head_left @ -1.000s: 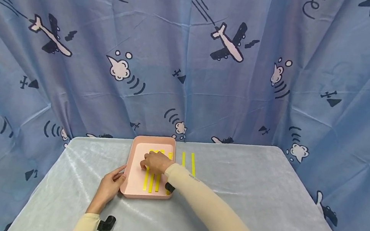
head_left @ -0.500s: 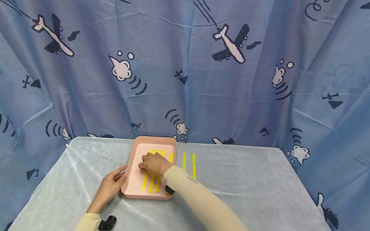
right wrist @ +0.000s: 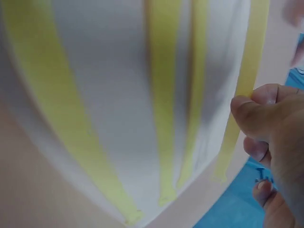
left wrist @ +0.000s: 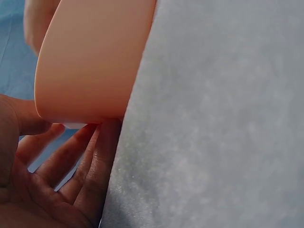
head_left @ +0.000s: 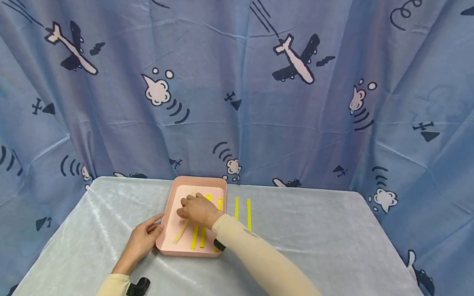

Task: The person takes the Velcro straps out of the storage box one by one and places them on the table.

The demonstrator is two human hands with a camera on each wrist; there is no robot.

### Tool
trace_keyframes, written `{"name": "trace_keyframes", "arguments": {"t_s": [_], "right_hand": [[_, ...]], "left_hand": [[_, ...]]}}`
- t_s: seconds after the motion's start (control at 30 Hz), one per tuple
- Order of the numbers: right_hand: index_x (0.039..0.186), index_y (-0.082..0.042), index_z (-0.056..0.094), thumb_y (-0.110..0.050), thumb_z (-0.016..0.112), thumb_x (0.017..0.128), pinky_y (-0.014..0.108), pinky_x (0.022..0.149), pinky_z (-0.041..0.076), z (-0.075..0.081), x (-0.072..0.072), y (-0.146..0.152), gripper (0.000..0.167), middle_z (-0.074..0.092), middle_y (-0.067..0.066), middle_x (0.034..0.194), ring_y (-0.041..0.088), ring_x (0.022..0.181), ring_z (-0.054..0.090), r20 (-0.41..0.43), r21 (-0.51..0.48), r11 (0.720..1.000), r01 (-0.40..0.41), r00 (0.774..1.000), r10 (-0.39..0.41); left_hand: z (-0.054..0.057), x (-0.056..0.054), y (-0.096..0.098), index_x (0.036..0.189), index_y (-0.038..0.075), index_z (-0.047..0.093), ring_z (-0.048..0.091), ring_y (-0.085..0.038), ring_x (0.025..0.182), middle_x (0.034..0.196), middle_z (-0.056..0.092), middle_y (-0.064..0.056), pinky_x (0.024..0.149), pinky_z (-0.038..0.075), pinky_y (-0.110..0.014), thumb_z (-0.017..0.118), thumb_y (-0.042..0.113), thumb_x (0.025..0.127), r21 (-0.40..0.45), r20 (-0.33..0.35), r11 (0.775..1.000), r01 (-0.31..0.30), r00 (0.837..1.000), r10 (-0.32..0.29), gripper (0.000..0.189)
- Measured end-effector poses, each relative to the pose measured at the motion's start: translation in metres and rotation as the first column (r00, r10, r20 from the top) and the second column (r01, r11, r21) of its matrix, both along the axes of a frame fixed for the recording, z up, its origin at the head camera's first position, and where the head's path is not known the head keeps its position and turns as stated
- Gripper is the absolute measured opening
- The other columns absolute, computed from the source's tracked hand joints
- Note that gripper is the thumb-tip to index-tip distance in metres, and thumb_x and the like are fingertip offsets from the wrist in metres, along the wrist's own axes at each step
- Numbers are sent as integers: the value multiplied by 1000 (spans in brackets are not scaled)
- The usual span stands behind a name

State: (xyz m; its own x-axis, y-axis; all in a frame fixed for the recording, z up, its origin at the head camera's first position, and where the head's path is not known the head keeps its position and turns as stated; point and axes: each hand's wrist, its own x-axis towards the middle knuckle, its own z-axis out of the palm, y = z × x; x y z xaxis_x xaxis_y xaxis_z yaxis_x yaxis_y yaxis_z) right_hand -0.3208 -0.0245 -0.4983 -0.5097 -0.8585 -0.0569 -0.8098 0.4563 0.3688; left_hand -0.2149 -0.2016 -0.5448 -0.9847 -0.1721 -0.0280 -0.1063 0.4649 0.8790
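A shallow pink tray (head_left: 202, 181) lies on the table, with several yellow strips (head_left: 195, 236) side by side in it. Over its middle, my right hand (head_left: 199, 211) pinches one yellow strip (right wrist: 252, 42) between thumb and fingers; in the head view that strip slants, its near end toward the left. My left hand (head_left: 140, 244) rests against the tray's left side. The left wrist view shows its fingers (left wrist: 97, 175) stretched out, tips at the tray's outer wall (left wrist: 90, 61). The right hand and sleeve hide parts of the strips.
Two more yellow strips (head_left: 248, 213) lie on the grey cloth-covered table (head_left: 330, 258), right of the tray and partly behind the right forearm. A blue curtain (head_left: 210, 75) printed with planes hangs behind the table's far edge.
The leftmost strip lay nearly straight along the tray earlier; now its near end has swung left with the right hand pinching it. The left hand stays at the tray.
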Motion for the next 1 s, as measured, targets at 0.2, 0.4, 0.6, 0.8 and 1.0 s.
{"name": "trace_keyframes", "arguments": {"t_s": [0.2,0.4,0.6,0.8,1.0], "right_hand": [[102,-29,66,-28,55,100,28,77,45,13,4,6,11,63,-7,106,12,96,57,6,-61,998,3,1000,-2],[102,-29,65,-33,45,103,29,80,46,20,7,15,20,63,-7,108,12,98,58,40,-145,989,10,999,-5],[99,-28,66,-30,53,100,25,75,40,22,14,25,13,61,-8,103,10,96,56,54,-263,965,5,999,10],[93,-25,63,-24,63,94,22,73,37,20,22,35,2,59,-8,98,10,91,54,74,-370,929,3,997,26],[93,-25,61,-19,67,93,22,75,39,24,24,40,9,59,-8,100,10,93,54,84,-460,888,25,996,16]], "left_hand": [[-1,-1,1,143,11,53,66,-30,112,124,66,-23,81,54,-26,57,15,99,3,-10,1000,0,1000,1,45],[0,1,1,143,12,53,66,-30,113,125,66,-23,83,54,-28,57,15,99,-4,-7,1000,-3,1000,3,45],[0,3,2,144,13,52,65,-32,115,127,64,-24,84,56,-32,56,17,100,-2,3,1000,0,1000,0,44],[-2,6,1,144,12,52,65,-34,115,128,63,-25,81,56,-30,55,17,100,0,7,1000,0,1000,0,44],[0,3,1,143,12,53,65,-34,114,126,65,-25,84,56,-34,56,17,100,-12,-12,1000,-11,1000,11,43]]}}
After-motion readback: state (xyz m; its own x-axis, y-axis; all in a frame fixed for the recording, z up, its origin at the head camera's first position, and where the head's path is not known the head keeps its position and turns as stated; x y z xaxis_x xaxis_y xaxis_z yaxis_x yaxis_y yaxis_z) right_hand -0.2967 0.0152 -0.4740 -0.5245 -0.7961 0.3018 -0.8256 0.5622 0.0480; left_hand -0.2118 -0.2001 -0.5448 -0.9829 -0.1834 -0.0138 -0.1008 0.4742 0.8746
